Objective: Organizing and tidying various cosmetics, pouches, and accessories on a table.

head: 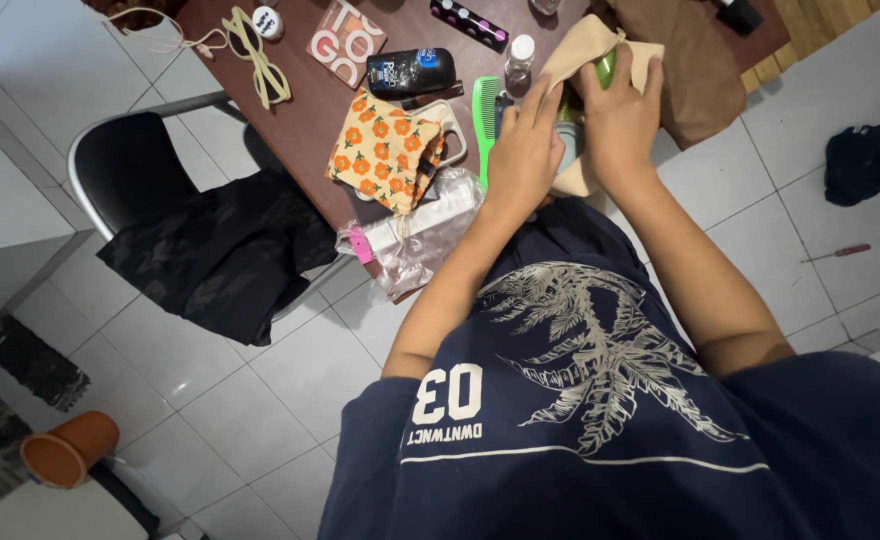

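Head view, looking straight down my own front: both my hands are at the near edge of the dark brown table [310, 110], working on a tan cloth pouch [585, 45]. My right hand [620, 115] is closed around the pouch and a green object [607, 68] that shows only as a small patch between my fingers and the fabric; what that object is I cannot tell. My left hand [525, 150] lies flat with fingers extended, pressed against the lower part of the pouch, not clenched; whether it pinches the fabric underneath is hidden. Just left of my left hand a green comb [485, 120] lies on the table, touching or nearly touching my fingers. Beyond it stands a small clear bottle with a white cap [519, 62], and a dark bottle [410, 72] lies on its side further left. An orange floral pouch [385, 150] rests over a pale tray near the table edge, with a crumpled clear plastic bag [415, 235] hanging off the edge beside my left forearm. A brown cloth [695, 60] lies right of my right hand. At the far left of the table sit yellow-framed glasses [258, 55]. A black chair [130, 165] draped with dark fabric stands left of the table on the white tiled floor [260, 400]. A dark cloth [855, 160] and a screwdriver [840, 252] lie on the floor at right, an orange bucket [65, 450] at lower left.
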